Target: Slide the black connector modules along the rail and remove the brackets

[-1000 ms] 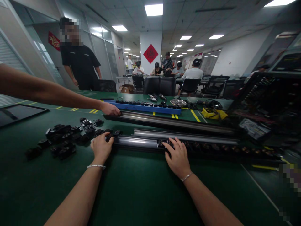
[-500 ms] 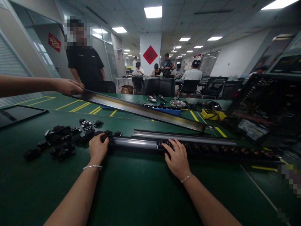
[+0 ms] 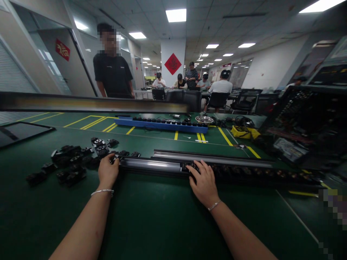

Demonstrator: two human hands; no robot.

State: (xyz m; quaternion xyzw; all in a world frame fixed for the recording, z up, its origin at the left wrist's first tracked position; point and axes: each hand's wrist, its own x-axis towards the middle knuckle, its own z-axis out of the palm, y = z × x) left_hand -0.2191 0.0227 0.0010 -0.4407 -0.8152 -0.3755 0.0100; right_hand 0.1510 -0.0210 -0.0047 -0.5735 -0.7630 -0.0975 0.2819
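Mid-frame, the right hand (image 3: 204, 180) rests spread fingers on a long silver-and-black metal rail (image 3: 151, 164). Centre-left, the left hand (image 3: 107, 172) curls its fingers by the rail's end; whether pinching, I cannot tell

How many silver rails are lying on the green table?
2: the front rail, seen between the left hand and right hand, and the rear rail just behind it. Others may be hidden.
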